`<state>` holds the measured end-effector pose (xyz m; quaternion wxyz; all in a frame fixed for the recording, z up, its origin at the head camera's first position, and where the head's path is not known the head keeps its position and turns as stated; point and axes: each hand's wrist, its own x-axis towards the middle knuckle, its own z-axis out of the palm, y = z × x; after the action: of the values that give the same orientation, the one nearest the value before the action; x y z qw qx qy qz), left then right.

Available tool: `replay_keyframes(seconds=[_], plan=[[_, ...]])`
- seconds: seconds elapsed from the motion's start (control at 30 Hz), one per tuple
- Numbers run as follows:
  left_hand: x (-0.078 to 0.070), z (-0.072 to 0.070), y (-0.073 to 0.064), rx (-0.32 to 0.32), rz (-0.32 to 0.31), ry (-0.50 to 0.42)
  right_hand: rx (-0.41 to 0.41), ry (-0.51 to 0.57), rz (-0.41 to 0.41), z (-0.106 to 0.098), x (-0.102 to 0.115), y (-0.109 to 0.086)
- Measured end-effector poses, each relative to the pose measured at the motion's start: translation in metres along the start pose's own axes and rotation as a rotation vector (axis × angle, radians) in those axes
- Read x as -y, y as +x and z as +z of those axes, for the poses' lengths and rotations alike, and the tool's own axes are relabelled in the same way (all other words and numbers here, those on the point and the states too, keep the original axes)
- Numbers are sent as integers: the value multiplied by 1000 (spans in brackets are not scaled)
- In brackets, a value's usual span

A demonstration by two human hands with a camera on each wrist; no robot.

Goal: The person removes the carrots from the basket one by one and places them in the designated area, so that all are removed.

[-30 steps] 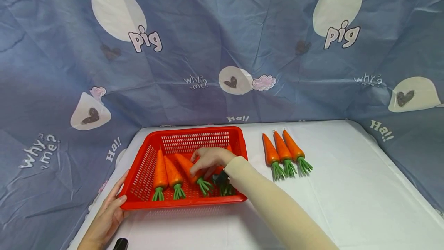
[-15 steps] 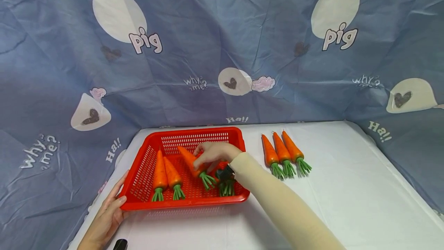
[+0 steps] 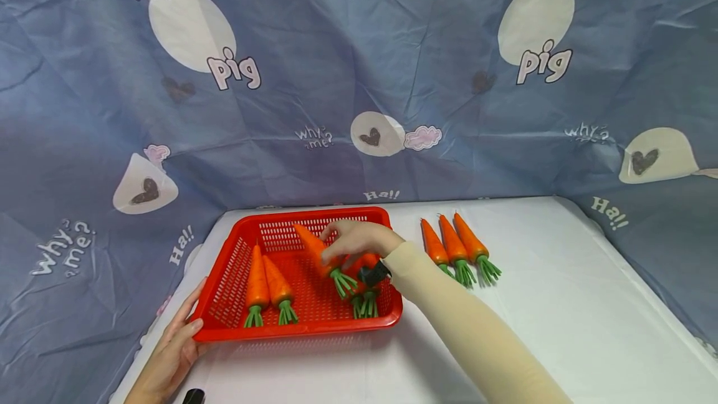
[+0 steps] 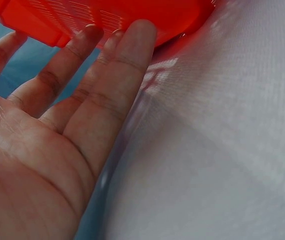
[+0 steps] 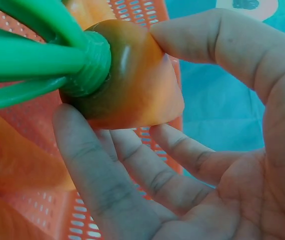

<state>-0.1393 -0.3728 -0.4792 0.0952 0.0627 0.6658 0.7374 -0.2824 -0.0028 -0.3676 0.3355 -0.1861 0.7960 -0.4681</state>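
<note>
In the head view my right hand (image 3: 356, 240) pinches an orange carrot (image 3: 311, 248) with green stems, tilted above the floor of the red basket (image 3: 303, 329). The right wrist view shows thumb and fingertips around the carrot's thick end (image 5: 137, 75), close to its green stems (image 5: 37, 57). My left hand (image 3: 176, 341) touches the basket's front left corner; in the left wrist view its fingers (image 4: 107, 100) reach straight out to the red wall. Two carrots (image 3: 258, 279) lie side by side at the basket's left. More carrots (image 3: 367, 260) at its right are partly hidden by my right wrist.
Three carrots (image 3: 453, 242) lie in a row on the white tablecloth (image 3: 561, 304), right of the basket. A blue printed cloth (image 3: 314, 80) hangs behind the table. A small black object (image 3: 194, 396) shows at the bottom edge, near my left forearm.
My right hand has lifted the carrot and moved it up and to the right inside the basket. Carrot stems at the right show more. My left hand stays at the corner.
</note>
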Motion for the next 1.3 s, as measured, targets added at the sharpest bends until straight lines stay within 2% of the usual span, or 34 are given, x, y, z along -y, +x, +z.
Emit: replay_keyframes(seconds=[0.37, 0.73, 1.3], plan=[[1, 0, 1, -6, 1, -2, -31, 48, -27, -21, -4, -15], [3, -2, -1, 73, 64, -47, -50, 80, -66, -38, -9, -34], [2, -3, -2, 121, 101, -62, -126, 154, -92, -63, -25, -63]])
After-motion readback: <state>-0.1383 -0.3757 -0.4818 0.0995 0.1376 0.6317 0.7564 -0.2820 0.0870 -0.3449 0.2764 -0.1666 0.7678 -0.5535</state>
